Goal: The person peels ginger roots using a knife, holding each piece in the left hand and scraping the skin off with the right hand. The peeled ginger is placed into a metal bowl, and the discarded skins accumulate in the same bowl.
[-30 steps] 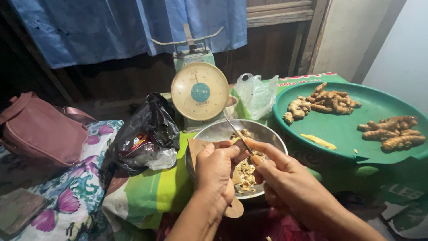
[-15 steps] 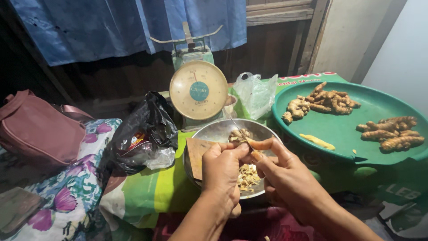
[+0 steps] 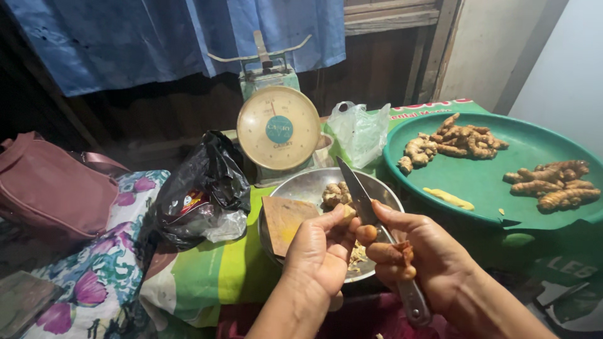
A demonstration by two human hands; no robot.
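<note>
2 root piles on green tray (image 3: 483,182) — peelings in metal bowl (image 3: 308,188).

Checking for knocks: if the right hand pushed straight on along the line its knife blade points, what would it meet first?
Probably the weighing scale. The right hand aims the knife up and away over the metal bowl, toward the scale's base; depth is hard to judge.

L hand (image 3: 323,251): root piece (image 3: 345,215); R hand (image 3: 433,263): knife (image 3: 364,201); over bowl (image 3: 301,188)
</note>
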